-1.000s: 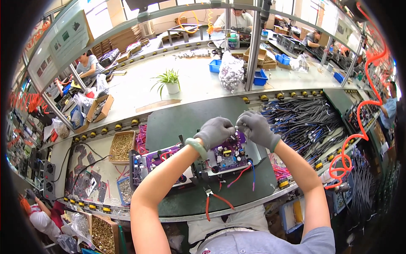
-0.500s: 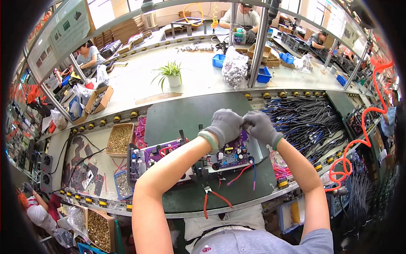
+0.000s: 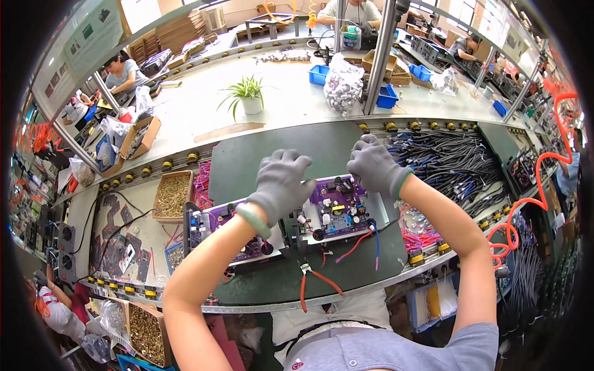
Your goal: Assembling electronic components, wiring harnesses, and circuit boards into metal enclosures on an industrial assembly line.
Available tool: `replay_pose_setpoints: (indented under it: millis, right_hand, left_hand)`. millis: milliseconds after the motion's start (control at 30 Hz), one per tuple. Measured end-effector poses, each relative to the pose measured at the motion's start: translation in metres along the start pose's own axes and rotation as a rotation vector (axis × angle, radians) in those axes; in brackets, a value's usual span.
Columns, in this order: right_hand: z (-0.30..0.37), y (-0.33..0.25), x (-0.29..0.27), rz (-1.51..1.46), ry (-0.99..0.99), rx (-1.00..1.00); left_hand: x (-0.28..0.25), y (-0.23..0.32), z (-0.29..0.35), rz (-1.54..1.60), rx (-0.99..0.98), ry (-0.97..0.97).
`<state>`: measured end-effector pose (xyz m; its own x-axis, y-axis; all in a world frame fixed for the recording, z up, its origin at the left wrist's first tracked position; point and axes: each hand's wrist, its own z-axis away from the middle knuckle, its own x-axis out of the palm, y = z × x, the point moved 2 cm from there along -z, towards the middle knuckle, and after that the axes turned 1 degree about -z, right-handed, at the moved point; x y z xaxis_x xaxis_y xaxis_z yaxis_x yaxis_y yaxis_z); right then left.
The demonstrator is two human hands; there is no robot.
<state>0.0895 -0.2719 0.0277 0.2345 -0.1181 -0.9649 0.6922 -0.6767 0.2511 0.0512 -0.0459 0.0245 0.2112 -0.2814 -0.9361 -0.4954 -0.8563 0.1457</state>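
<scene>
My left hand, in a grey glove, hovers over the gap between two purple circuit boards, fingers spread and thumb apart. My right hand, gloved alike, is curled closed at the far right corner of the right circuit board; whatever its fingers may hold is hidden. That board sits in a metal housing, with red and blue wires trailing toward me. My left forearm partly covers the left circuit board. Nearer me, cutting pliers with red handles lie on the dark green mat.
Black cables are heaped at the right. A cardboard box of small brass-coloured parts stands at the left. Beyond the mat are a potted plant, a bag of white pieces and a metal post. An orange coiled hose hangs at the right.
My hands were together above the right board and have parted. The left moved left and nearer, its fingers opening; the right moved slightly right and farther away. More of the board shows.
</scene>
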Motion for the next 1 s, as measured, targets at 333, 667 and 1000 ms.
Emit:
replay_pose_setpoints:
  millis: [333,667,1000]
  right_hand:
    - [-0.011,-0.009,-0.005,0.247,-0.162,-0.099]
    - [-0.031,-0.020,-0.011,0.230,-0.477,-0.045]
    - [-0.006,-0.016,0.004,0.162,-0.372,0.106]
  left_hand:
    - [0.008,-0.007,0.022,0.167,-0.103,0.035]
    - [0.013,-0.005,0.028,0.172,-0.152,0.027]
    - [0.014,-0.011,0.022,0.164,-0.121,0.117]
